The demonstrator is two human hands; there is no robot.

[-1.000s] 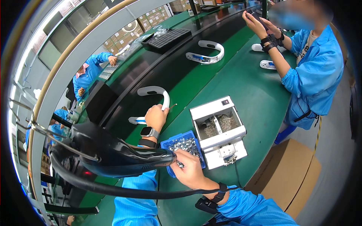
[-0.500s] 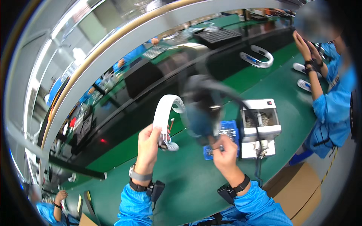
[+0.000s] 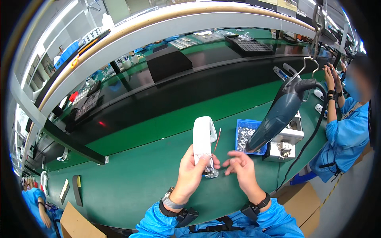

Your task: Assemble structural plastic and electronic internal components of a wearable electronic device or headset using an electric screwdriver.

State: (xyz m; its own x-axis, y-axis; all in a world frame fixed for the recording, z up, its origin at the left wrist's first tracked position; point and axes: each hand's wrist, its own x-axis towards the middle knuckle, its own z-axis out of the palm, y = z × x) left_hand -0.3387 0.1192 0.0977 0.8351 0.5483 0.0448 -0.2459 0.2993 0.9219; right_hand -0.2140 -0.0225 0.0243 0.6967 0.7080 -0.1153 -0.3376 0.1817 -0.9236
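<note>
My left hand (image 3: pixel 190 171) grips a white U-shaped plastic housing (image 3: pixel 203 137) by its lower end, thumb on top. A thin red wire (image 3: pixel 218 143) sticks up from the housing. At its lower end, beside my fingers, hangs a small clear-and-metal part (image 3: pixel 211 173). Just right of it is my right hand (image 3: pixel 243 168), empty, with fingers bent and apart. Above that hand an electric screwdriver (image 3: pixel 274 117) dangles tilted from a metal hook, its tip in front of a blue bin (image 3: pixel 241 125) of small metal parts.
Behind the bin stands a silver screw feeder (image 3: pixel 282 148), partly hidden by the screwdriver. A black cable (image 3: pixel 303 152) loops down at the right. A co-worker in blue (image 3: pixel 341 135) stands there too. Dark strips (image 3: pixel 77 190) lie on the green table (image 3: pixel 147 190) at left. A rail (image 3: pixel 170 20) spans overhead.
My right hand has let go of the electric screwdriver, which now hangs up and to the right. The left hand still holds the white housing, now lower. The view has turned.
</note>
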